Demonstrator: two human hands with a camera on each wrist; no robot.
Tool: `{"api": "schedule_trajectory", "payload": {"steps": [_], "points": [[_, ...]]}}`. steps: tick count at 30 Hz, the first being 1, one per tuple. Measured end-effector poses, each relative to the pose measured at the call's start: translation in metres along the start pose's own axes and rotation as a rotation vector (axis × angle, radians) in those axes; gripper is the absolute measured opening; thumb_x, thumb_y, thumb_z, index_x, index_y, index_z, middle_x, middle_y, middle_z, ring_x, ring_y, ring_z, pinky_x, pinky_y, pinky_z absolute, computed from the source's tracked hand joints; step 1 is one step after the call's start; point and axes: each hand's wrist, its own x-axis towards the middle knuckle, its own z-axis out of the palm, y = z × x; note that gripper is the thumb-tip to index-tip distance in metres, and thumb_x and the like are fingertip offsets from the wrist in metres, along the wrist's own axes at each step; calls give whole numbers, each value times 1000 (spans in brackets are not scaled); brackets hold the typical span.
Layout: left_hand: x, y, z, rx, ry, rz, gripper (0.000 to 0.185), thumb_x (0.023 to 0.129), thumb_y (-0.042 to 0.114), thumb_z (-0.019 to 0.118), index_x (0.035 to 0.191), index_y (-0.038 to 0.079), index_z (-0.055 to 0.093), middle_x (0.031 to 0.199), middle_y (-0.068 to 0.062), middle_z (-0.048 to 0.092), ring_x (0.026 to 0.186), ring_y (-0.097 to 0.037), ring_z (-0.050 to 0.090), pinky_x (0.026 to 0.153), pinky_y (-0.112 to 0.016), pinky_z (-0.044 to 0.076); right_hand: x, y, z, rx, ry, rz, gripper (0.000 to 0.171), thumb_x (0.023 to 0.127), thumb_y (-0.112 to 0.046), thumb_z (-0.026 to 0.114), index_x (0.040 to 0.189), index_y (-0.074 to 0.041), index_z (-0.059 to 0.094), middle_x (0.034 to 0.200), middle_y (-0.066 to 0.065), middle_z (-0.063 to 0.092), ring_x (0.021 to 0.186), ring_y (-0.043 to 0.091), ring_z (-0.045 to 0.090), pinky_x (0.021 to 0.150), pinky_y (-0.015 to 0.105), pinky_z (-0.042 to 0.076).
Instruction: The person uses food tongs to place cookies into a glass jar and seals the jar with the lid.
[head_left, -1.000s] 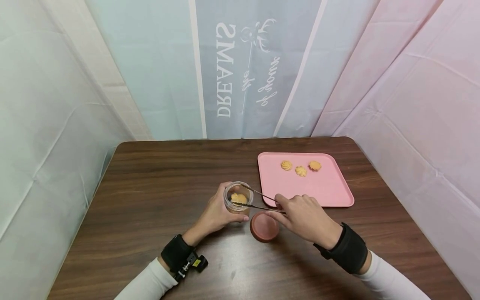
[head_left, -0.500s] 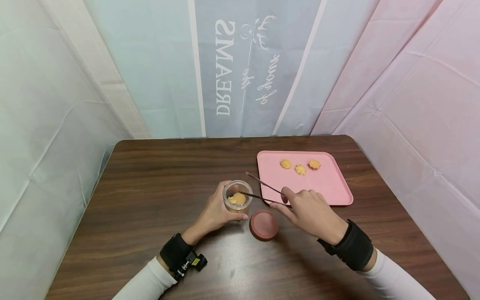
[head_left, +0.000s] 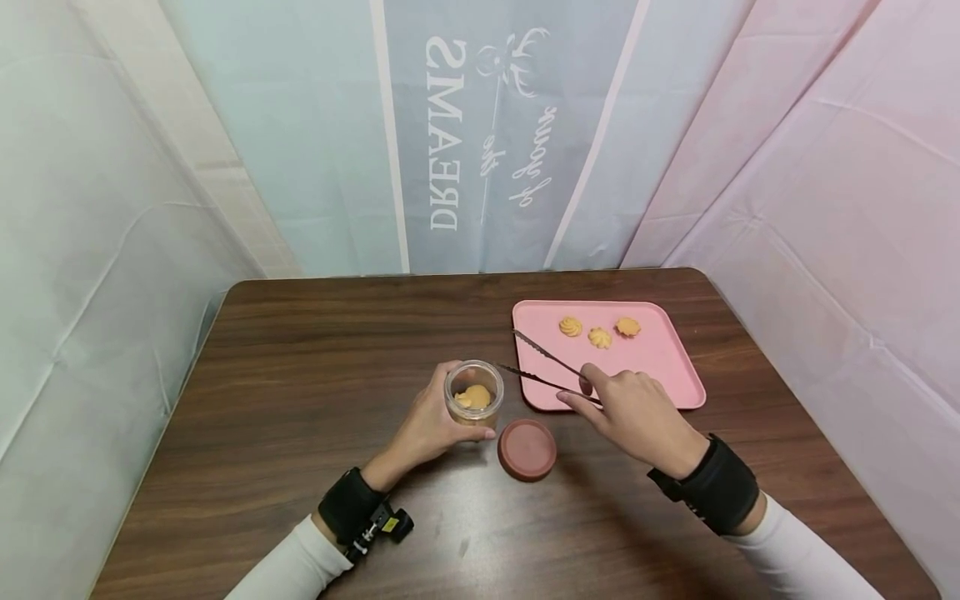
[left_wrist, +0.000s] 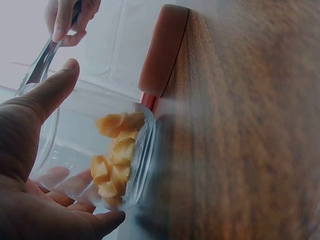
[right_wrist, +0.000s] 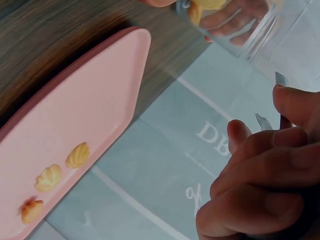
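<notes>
My left hand (head_left: 431, 425) grips a clear jar (head_left: 474, 375) round its side, with the mouth facing up. Several piped butter cookies (left_wrist: 117, 160) lie at the bottom of the jar. My right hand (head_left: 637, 417) holds metal tongs (head_left: 546, 367), their arms spread and nothing between the tips. Those tips are just right of the jar, over the near left part of the pink tray (head_left: 540, 322). Three cookies (head_left: 600, 337) rest along the far side of the tray. In the right wrist view the serrated tong tips (right_wrist: 281, 79) show past my fingers.
A round reddish-brown lid (head_left: 527, 450) lies on the wooden table (head_left: 337, 350) between my hands, close to the jar. Fabric curtains (head_left: 315, 150) with printed lettering hang behind the table and at both sides.
My right hand has drawn the tongs out of the jar and moved them right, towards the tray. The cookies in the jar stay there. My left hand keeps its grip on the jar.
</notes>
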Motion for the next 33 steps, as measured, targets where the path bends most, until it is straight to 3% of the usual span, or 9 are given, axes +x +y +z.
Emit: {"api": "schedule_trajectory", "payload": {"steps": [12,19,33], "points": [[-1,1,-1,-5,-7,-3,102,64,24,104,146,12,45,140,-10,66,128,-35,62,106,-54,47,-4,27,4,1,23,48,34,99,-36,76,85,-14,55,51,-7,37,45,10,36,48,30,31],[0,0,-1,4,0,-4,102,64,28,105,146,12,46,139,-9,67,127,-34,63,105,-54,47,-7,47,6,13,-33,126,34,102,-38,71,85,-11,59,52,-6,42,47,11,40,49,30,33],[-2,0,-1,2,-9,-26,104,64,27,105,148,12,45,140,-8,66,128,-33,62,106,-53,46,-9,69,6,-40,-55,207,41,104,-46,67,83,-11,59,55,-2,47,49,15,46,46,34,35]]}}
